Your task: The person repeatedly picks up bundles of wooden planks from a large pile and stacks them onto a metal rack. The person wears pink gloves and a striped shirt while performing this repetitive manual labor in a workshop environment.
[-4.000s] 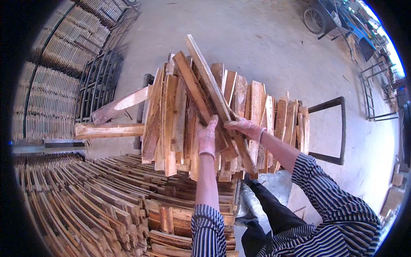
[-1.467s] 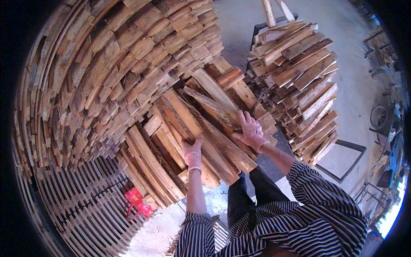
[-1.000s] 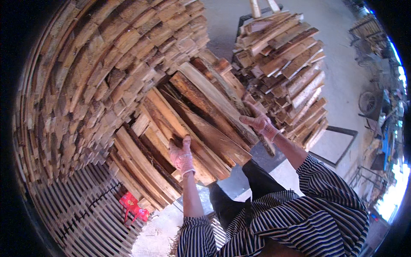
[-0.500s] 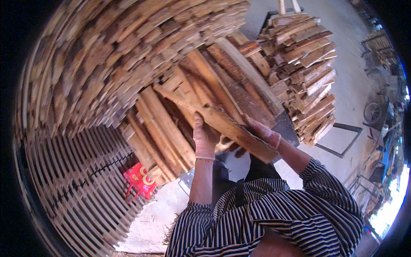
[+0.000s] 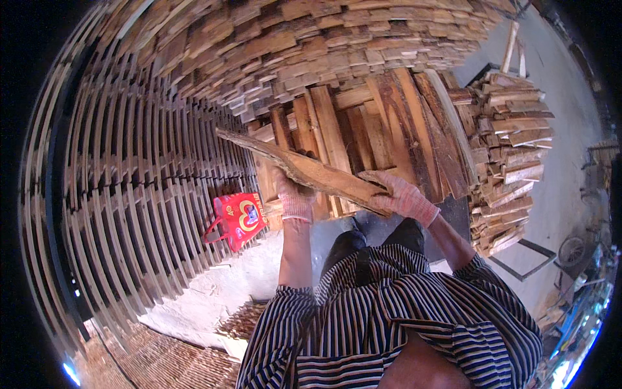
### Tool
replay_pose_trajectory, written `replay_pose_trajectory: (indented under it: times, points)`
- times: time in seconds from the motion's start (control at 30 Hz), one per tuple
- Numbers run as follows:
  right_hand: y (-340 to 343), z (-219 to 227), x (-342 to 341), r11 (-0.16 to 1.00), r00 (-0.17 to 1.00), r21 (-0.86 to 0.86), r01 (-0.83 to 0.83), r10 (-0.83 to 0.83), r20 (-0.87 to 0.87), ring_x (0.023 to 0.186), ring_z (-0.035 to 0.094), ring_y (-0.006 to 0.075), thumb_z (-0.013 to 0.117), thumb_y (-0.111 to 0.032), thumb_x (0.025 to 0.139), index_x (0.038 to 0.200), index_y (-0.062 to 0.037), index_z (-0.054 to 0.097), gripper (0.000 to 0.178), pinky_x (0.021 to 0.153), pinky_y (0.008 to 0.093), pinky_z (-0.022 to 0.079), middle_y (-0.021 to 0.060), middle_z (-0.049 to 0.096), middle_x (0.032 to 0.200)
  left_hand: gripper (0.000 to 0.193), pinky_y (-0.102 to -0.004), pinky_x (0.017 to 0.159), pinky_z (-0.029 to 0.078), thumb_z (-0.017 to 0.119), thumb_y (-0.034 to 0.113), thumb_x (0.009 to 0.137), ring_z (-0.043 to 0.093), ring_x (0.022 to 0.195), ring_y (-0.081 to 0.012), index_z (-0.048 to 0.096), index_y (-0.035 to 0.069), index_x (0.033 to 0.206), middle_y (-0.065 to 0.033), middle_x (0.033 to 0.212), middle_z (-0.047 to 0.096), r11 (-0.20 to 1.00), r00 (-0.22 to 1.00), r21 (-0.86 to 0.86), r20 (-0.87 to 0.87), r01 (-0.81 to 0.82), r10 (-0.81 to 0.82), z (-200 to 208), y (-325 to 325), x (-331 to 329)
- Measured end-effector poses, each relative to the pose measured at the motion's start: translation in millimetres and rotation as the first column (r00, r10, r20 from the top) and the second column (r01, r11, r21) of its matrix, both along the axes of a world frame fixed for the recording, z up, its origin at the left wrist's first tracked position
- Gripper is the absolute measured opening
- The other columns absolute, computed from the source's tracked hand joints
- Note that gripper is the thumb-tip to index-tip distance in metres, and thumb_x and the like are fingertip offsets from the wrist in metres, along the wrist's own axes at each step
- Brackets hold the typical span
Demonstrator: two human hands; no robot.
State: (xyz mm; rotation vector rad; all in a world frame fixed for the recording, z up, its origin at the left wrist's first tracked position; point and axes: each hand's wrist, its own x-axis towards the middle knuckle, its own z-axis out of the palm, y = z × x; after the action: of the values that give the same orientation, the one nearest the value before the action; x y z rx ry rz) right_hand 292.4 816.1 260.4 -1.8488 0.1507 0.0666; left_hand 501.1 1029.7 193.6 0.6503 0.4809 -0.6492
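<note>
A long, rough-edged wooden board (image 5: 317,170) slants across in front of me, its far left end higher in the picture than its right end. My left hand (image 5: 295,193), in a pale knitted glove, grips the board from below near its middle. With its fingers closed over the right end, my right hand (image 5: 407,198) holds the same board, gloved alike. Beneath and beyond it lie loose boards (image 5: 337,129) in a layer, some with dark bark on their faces. Part of the left fingers is hidden by the board.
A tall wall of stacked boards (image 5: 285,58) rises beyond. Slatted wood stacks (image 5: 149,175) stand at the left, with a red bag (image 5: 240,217) against them. Another pile of short boards (image 5: 512,149) is at the right, near a metal frame (image 5: 528,259) on the floor.
My view has turned left, so the red bag and slatted stacks show more fully. The board in my hands has swung to a flatter slant, and my right hand now grips nearer its end.
</note>
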Motion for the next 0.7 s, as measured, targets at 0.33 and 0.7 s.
replay_pose_trajectory:
  times: [0.33, 0.7]
  points:
    - [53.4, 8.9, 23.8, 0.908, 0.97, -0.391, -0.148, 0.056, -0.237, 0.132, 0.051, 0.0434, 0.073, -0.053, 0.085, 0.15, -0.0068, 0.042, 0.086, 0.108, 0.0439, 0.045, 0.0282, 0.052, 0.143, 0.051, -0.0502, 0.106, 0.047, 0.066, 0.043, 0.095, 0.06, 0.118, -0.0313, 0.056, 0.011, 0.134, -0.0089, 0.128, 0.064, 0.998, 0.989, -0.06, 0.142, -0.023, 0.031, -5.0, 41.1, 0.6]
    - [100.5, -47.3, 42.5, 0.916, 0.907, -0.365, 0.166, -0.287, -0.309, 0.133, 0.049, 0.0436, 0.083, -0.033, 0.073, 0.158, -0.0215, 0.027, 0.102, 0.107, 0.0464, 0.046, 0.0244, 0.043, 0.15, 0.055, -0.0465, 0.097, 0.054, 0.065, 0.047, 0.097, 0.066, 0.107, -0.0299, 0.057, 0.009, 0.135, -0.0086, 0.122, 0.067, 0.923, 0.912, -0.052, -0.141, 0.381, -0.384, -55.5, -15.0, -61.9]
